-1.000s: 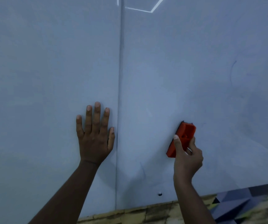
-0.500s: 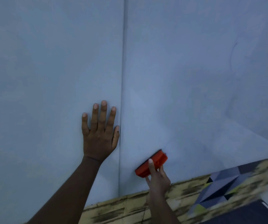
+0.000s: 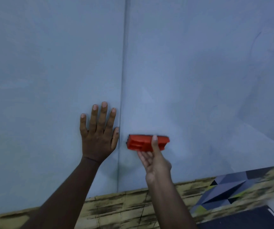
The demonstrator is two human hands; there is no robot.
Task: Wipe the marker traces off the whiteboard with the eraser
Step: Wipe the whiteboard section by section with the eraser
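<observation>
The whiteboard fills most of the view, pale blue-grey, with a vertical seam running down it between 2 panels. The left hand lies flat against the board just left of that seam, fingers straight and slightly spread, thumb tip touching the seam line. The right hand grips the eraser, an orange block held long side level, just right of the seam and low on the right panel; 1 finger crosses its front face while the other fingers curl under its lower edge. The eraser's back appears to sit against the board, with a thin dark strip showing along its top edge. Faint curved marker traces remain on the upper right of the board, well apart from the eraser. Below the board runs a yellowish, dark-streaked wall strip, and at lower right a grey geometric pattern.
</observation>
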